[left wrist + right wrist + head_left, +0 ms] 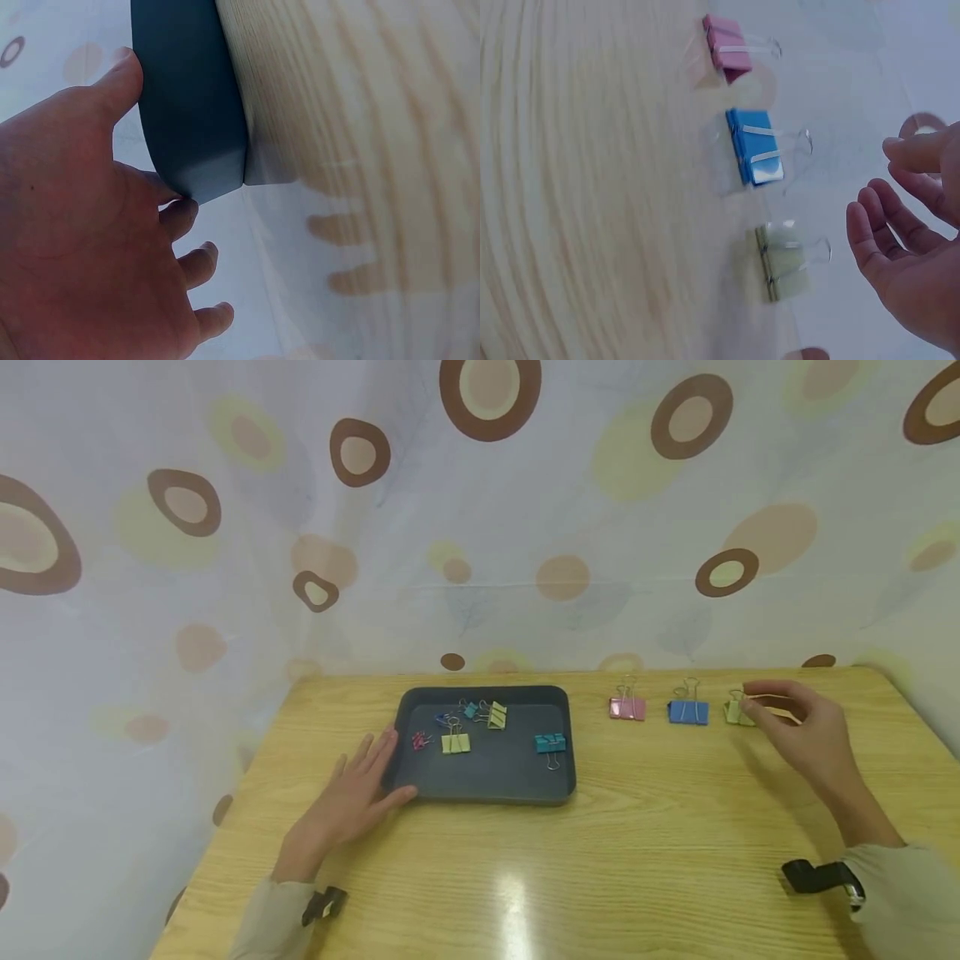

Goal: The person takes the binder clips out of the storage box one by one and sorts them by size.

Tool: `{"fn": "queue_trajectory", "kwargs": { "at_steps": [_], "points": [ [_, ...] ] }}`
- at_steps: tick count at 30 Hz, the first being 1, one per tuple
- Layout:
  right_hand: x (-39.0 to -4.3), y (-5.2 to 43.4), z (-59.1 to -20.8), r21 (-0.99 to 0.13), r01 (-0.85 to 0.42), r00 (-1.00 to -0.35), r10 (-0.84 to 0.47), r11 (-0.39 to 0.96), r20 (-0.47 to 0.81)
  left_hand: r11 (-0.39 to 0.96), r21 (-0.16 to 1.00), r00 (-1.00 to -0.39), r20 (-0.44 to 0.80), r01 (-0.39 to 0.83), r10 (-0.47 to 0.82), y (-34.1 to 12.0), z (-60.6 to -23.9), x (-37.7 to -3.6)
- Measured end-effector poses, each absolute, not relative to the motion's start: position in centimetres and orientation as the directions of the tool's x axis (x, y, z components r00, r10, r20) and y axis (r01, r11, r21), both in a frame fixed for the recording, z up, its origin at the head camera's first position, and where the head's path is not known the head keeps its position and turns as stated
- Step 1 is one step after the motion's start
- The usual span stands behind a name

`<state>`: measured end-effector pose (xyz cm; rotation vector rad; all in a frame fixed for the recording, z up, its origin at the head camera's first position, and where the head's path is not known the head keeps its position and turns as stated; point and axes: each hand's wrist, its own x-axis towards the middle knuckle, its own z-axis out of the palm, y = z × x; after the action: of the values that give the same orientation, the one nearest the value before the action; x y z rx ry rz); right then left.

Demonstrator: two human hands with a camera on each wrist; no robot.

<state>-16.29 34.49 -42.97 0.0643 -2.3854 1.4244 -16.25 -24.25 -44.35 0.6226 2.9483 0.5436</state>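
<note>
My left hand [348,797] rests against the near left corner of a dark grey tray [487,787], thumb at its front rim and fingers along its left side. In the left wrist view, the fingertips touch the tray's outer wall [191,97]. On the right, my right hand [806,731] hovers beside a light green binder clip [737,713], fingers loosely bent. The right wrist view has this green clip standing on the table, apart from the fingers, which hold nothing. A blue binder clip [688,712] and a pink one [627,708] stand in line left of it.
Inside the tray lie several smaller clips: yellow clips [455,743], a teal clip [550,743] at the right, a small pink clip [419,741] at the left, and small blue ones. Behind the wooden table [600,877] hangs a patterned cloth [510,527].
</note>
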Motion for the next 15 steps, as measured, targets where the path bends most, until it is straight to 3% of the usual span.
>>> {"fn": "queue_trajectory", "kwargs": {
  "at_steps": [15],
  "points": [
    [-15.5, 27.9, -40.8, -0.820, -0.374, -0.918, -0.043, 0.433, 0.395, 0.854, 0.362, -0.914, -0.013, 0.373, 0.405, -24.1, -44.1, -16.1]
  ]
}}
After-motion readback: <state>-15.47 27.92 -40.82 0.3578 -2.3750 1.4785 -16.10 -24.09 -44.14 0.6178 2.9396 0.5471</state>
